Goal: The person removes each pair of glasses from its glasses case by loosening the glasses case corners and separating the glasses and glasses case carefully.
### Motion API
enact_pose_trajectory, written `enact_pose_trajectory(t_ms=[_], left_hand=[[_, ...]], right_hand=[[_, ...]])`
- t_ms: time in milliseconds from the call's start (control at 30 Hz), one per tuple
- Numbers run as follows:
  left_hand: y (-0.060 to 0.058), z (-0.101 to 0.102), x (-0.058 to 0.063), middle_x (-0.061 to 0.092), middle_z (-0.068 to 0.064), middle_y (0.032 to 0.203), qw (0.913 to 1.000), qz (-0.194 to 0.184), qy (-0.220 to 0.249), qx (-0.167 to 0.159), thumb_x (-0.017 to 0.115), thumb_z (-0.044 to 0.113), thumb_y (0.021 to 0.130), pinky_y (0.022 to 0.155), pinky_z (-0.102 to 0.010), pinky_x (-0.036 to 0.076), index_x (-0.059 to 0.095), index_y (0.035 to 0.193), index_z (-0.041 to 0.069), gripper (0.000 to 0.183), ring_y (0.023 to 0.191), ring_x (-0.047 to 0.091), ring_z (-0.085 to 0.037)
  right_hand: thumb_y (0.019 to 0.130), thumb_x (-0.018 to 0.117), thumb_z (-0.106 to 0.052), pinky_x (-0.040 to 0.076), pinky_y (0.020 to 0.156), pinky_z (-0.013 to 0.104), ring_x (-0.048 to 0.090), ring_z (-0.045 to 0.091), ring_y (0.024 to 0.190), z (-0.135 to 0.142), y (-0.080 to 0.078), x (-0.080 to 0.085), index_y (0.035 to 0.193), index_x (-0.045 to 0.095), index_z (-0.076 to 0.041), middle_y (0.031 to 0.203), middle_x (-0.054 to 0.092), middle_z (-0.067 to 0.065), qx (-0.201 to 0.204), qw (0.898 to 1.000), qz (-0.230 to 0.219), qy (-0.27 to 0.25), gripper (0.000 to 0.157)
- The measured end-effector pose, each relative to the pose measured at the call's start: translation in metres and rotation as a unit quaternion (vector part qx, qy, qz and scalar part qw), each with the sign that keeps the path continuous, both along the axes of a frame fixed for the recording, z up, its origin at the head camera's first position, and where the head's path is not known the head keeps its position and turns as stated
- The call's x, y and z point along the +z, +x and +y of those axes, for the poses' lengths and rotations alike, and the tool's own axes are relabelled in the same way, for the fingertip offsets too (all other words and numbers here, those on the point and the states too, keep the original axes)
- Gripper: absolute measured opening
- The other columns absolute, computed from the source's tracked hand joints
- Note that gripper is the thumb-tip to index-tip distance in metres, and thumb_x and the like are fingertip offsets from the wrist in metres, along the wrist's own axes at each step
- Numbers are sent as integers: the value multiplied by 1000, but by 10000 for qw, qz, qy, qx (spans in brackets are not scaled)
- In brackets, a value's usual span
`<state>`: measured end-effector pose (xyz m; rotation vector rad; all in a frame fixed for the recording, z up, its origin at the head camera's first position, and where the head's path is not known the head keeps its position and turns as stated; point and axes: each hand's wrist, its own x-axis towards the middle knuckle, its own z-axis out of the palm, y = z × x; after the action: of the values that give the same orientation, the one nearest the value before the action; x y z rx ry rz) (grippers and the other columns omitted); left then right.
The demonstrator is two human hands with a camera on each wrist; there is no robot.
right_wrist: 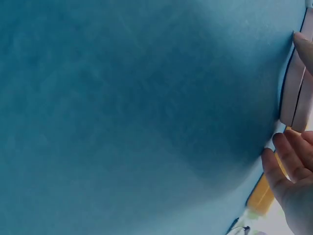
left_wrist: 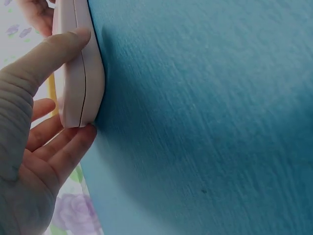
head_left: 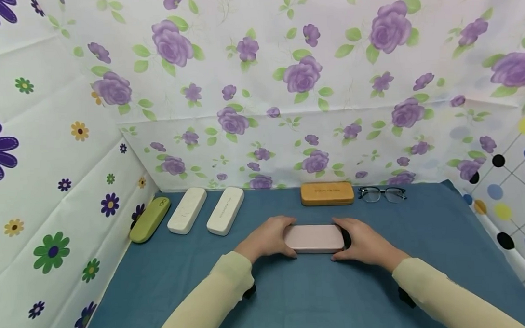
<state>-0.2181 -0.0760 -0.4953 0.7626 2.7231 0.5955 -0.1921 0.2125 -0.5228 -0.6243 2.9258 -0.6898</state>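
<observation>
A closed pink glasses case (head_left: 314, 238) lies lengthwise across the blue cloth between my two hands. My left hand (head_left: 268, 237) grips its left end, thumb along the front side and fingers behind. In the left wrist view the thumb presses the side of the case (left_wrist: 73, 98) across its seam, with fingertips at the rounded end. My right hand (head_left: 366, 240) spans the right end, its thumb at the front edge and forefinger at the back. The right wrist view shows only part of the case (right_wrist: 294, 93), with several fingers extended beside its end.
Along the back left lie a green glasses case (head_left: 149, 220) and two white ones, a left one (head_left: 187, 211) and a right one (head_left: 225, 211). An orange case (head_left: 326, 194) and black-rimmed glasses (head_left: 381, 194) are behind the hands, before a flowered curtain (head_left: 270, 149).
</observation>
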Motion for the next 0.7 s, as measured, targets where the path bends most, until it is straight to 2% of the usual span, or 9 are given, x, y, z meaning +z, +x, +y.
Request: enact_pose_trajectory(t_ms=[300, 567, 700], left_hand=[[0, -5, -3, 56, 0, 128, 9997, 157, 155, -131, 85, 42, 64, 89, -29, 48, 49, 136, 15, 85, 109, 54, -10], [4, -6, -3, 59, 1, 123, 9995, 196, 209, -114, 84, 39, 66, 84, -27, 50, 50, 134, 13, 81, 102, 56, -9], [3, -7, -3, 60, 4, 117, 9995, 183, 260, -64, 83, 40, 67, 81, -25, 50, 54, 129, 16, 73, 95, 56, -5]], right_hand=[[65, 73, -64, 44, 96, 48, 52, 23, 122, 0, 1, -4, 138, 48, -15, 132, 55, 2, -58, 9996, 70, -277, 91], [65, 76, -59, 46, 95, 45, 53, 21, 120, 1, -1, -7, 136, 50, -16, 131, 55, 0, -132, 9980, -33, -612, 88], [64, 77, -59, 47, 94, 44, 54, 20, 119, 0, -2, -10, 135, 50, -15, 130, 56, 1, -195, 9978, -50, -627, 88]])
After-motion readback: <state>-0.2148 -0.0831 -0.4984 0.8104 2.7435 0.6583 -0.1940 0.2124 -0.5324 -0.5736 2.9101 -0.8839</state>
